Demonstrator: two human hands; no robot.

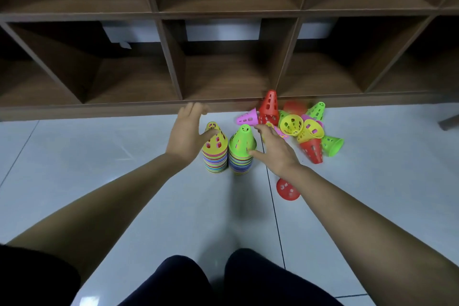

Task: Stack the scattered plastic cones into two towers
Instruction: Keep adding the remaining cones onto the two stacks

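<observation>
Two towers of stacked perforated cones stand side by side on the floor. A yellow cone tops the left tower (215, 149) and a green cone tops the right tower (242, 148). My left hand (186, 131) hovers with spread fingers beside the yellow top, its thumb touching that cone. My right hand (274, 148) is spread beside the green top, thumb against its rim and fingers stretched toward the loose pile. Loose cones lie to the right: a pink cone (247, 118), an upright red cone (269, 107), yellow cones (291, 124), green cones (331, 145) and a fallen red cone (313, 150).
A dark wooden cubby shelf (223, 104) runs along the wall just behind the cones. One red cone (286, 190) lies alone on the pale tiled floor (124, 156) under my right forearm. My knees (211, 281) are at the bottom edge.
</observation>
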